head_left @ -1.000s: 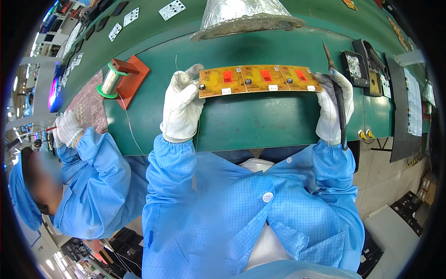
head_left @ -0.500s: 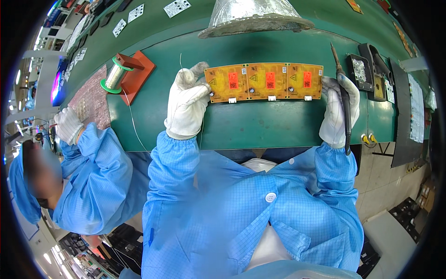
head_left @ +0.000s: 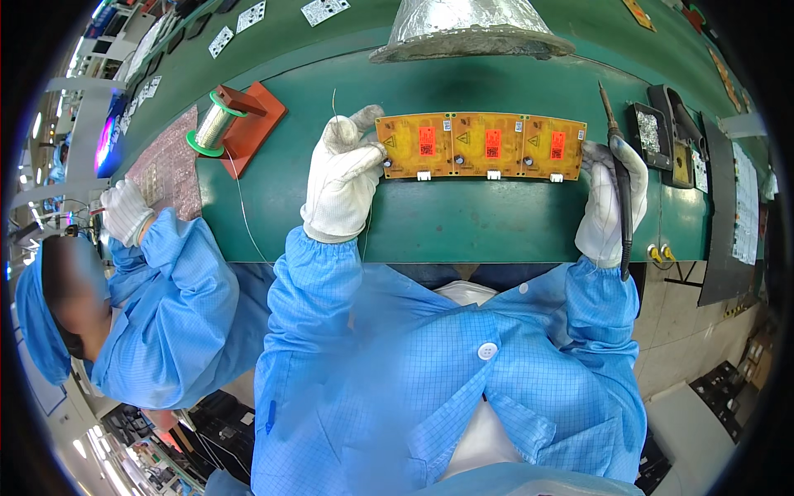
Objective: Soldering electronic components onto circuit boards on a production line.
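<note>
A long amber circuit board panel (head_left: 484,157), made of three joined sections with red labels and white connectors, is held up level above the green bench. My gloved left hand (head_left: 341,178) pinches its left end, and a thin solder wire (head_left: 334,101) sticks up from that same hand. At the right end, my gloved right hand (head_left: 610,194) grips the panel between thumb and fingers. A black-handled soldering iron (head_left: 622,186) also rests in the right hand, its tip pointing away from me. The undersides of the fingers behind the panel are hidden.
Left of my hands, a solder spool (head_left: 217,124) sits on a red-brown stand (head_left: 263,124). A foil-covered hood (head_left: 471,33) stands beyond the panel. To the right are an iron holder and tray (head_left: 650,132). A co-worker's gloved hand (head_left: 126,211) is at far left beside bubble wrap (head_left: 175,169).
The bench and its contents sit slightly farther right in the picture, as do my hands and the panel. My hold on the panel and the iron looks the same.
</note>
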The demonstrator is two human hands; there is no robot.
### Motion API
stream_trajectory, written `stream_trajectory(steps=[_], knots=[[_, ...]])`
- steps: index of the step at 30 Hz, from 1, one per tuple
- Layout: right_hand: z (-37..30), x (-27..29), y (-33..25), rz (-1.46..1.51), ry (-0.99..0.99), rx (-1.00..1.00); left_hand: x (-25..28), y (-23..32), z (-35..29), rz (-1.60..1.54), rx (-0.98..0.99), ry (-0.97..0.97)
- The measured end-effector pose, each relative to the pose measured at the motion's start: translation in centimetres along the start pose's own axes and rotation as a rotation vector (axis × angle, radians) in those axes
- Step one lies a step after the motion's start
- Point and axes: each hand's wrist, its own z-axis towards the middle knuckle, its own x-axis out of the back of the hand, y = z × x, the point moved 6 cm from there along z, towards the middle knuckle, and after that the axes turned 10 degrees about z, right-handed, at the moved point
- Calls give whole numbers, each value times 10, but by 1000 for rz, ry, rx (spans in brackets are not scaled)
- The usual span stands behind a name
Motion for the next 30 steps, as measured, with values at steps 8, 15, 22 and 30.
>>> stream_trajectory(steps=[8,15,22,30], knots=[[0,-2,-2,12,-4,-5,4,-1,1,0,-20,24],[0,-5,-7,-56,-47,14,3,-3,3,2,-29,57],[0,-5,-3,-19,-58,-7,3,-2,0,-3,37,70],[-1,-7,0,38,-68,18,4,-1,2,125,38,96]])
